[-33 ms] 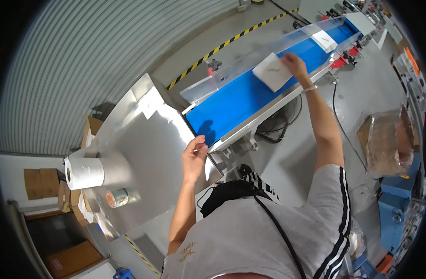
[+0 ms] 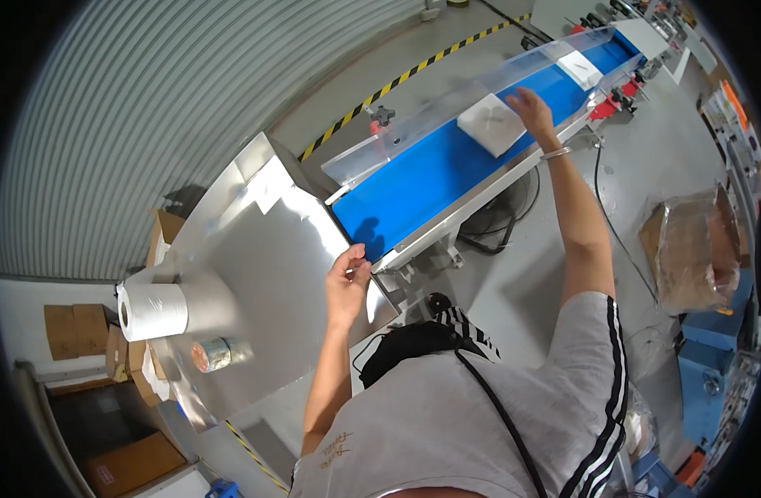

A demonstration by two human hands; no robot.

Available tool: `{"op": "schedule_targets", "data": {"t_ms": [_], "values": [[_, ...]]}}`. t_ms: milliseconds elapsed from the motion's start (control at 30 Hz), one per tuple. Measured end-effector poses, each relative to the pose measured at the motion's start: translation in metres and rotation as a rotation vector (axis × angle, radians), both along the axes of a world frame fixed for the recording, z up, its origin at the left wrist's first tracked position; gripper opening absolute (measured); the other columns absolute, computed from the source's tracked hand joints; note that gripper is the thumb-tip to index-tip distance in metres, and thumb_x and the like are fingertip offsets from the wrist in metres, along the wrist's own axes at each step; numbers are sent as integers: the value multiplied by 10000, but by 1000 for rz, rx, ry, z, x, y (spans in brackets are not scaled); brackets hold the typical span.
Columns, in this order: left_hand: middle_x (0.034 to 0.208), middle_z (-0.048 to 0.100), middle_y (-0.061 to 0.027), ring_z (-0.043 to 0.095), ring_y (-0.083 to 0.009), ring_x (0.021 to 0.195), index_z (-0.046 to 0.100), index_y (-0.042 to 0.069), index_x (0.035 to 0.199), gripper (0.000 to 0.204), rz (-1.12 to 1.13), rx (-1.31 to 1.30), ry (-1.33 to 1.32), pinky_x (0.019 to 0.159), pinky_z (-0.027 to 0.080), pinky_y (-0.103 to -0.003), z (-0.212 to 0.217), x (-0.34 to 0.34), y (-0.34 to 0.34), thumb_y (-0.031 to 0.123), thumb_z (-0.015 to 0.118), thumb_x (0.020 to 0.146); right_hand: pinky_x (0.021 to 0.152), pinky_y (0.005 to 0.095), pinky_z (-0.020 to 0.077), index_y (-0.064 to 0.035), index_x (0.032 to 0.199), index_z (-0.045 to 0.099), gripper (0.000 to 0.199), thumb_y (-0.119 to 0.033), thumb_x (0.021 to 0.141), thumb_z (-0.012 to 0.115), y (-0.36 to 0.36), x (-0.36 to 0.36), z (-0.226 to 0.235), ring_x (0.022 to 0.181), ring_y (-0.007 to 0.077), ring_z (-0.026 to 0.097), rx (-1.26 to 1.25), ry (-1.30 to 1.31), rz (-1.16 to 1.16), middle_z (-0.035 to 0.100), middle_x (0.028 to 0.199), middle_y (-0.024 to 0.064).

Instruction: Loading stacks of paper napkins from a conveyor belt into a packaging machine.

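Note:
A flat white packet [image 2: 490, 126], square-cornered with a small dark mark on top, lies on the blue conveyor belt [image 2: 414, 195]. My right hand [image 2: 532, 114] is just beyond its right corner, fingers loosely spread and holding nothing. At the near end of the belt, my left hand [image 2: 347, 282] hovers by the edge of the shiny metal table [image 2: 273, 307]. Its fingers are slightly bent and apart, with nothing in them. Farther along the belt sits a second white packet [image 2: 580, 70].
On the table stand a large white roll [image 2: 154, 311] and a small roll of tape [image 2: 212, 354]. A clear guard [image 2: 447, 116] runs along the belt's far side. Cardboard boxes [image 2: 75, 329] are at left; a plastic-lined carton [image 2: 696, 253] is on the right.
The nearer packet has shifted slightly up and right along the belt. My right hand's fingers have spread and come away from its corner. My left hand has hardly moved.

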State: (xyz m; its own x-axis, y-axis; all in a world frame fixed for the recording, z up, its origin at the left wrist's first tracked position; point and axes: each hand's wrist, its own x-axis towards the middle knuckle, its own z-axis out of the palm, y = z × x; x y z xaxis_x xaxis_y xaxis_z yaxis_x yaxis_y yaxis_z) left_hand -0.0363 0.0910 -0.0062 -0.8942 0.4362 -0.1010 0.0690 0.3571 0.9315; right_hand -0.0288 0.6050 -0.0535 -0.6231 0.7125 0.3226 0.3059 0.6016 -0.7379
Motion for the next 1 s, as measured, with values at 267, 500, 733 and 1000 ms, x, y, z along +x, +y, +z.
{"op": "schedule_targets", "data": {"t_ms": [267,500,733,1000], "values": [[910,688,-19,624,-89,800,669,-2,1177,233,-22,14,-77,734,515,-247,-53,17,-58,72,639,958,654,327,447,-36,1065,621,199,-221,994,601,-114,135,-90,685,157,467,-57,426,-399,516,745,54],[864,673,-5,581,-59,740,678,-24,1121,193,-173,237,-78,694,483,-210,-89,17,-85,90,636,971,823,453,537,-41,988,733,357,-361,862,639,-387,270,-291,894,370,697,-663,-481,-300,722,914,210],[810,668,-13,579,-71,711,700,-11,1076,166,-293,221,8,656,478,-231,-97,5,-88,82,635,955,844,432,545,-51,915,755,393,-396,762,647,-572,365,-336,899,363,699,-747,-526,-281,725,904,201],[842,665,-35,593,-105,713,701,-3,1043,178,-335,283,214,648,489,-260,-108,0,-82,140,633,963,826,416,552,-81,886,764,334,-348,736,633,-656,481,-337,908,330,710,-980,-530,-560,733,909,185]]}}
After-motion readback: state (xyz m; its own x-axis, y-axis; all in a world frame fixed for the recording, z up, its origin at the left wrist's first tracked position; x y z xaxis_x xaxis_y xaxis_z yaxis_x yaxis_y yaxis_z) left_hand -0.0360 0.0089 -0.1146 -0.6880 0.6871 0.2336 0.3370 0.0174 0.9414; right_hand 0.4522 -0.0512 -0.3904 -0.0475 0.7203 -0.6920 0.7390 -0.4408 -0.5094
